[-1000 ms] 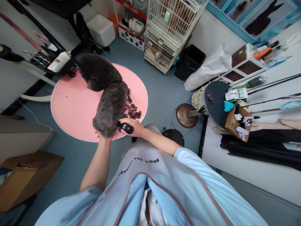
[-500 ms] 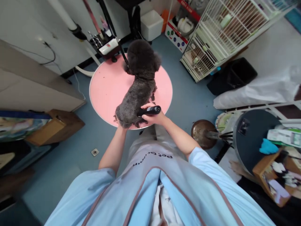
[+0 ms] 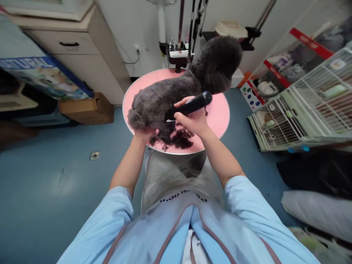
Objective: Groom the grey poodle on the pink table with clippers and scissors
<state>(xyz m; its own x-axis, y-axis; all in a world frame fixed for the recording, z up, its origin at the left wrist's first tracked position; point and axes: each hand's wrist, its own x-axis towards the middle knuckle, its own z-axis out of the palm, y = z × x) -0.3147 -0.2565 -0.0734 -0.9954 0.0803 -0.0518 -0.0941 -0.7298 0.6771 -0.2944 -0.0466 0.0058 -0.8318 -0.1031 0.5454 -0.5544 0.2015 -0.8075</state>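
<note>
A grey curly-haired dog [image 3: 167,91] stands on a round pink grooming table [image 3: 220,117], its head turned toward the back right. My right hand [image 3: 196,119] is closed around black hair clippers [image 3: 194,104], whose blade end lies against the dog's near side. At the dog's rump, my left hand [image 3: 144,132] grips low around the hind end; most of its fingers are hidden beneath the coat. Dark clumps of cut hair [image 3: 183,138] lie on the table's near part, below the clippers.
Behind the table, a tool holder [image 3: 180,55] hangs near a white post [image 3: 162,25]. Wire cages [image 3: 288,113] stand on the right. To the left are a cardboard box [image 3: 88,110] and a drawer cabinet [image 3: 66,44]. A floor drain [image 3: 95,155] lies front left.
My view has swung left and closer. The dog now lies more crosswise, its head to the right. The clippers have shifted from its rear to its mid-side, and more cut hair shows.
</note>
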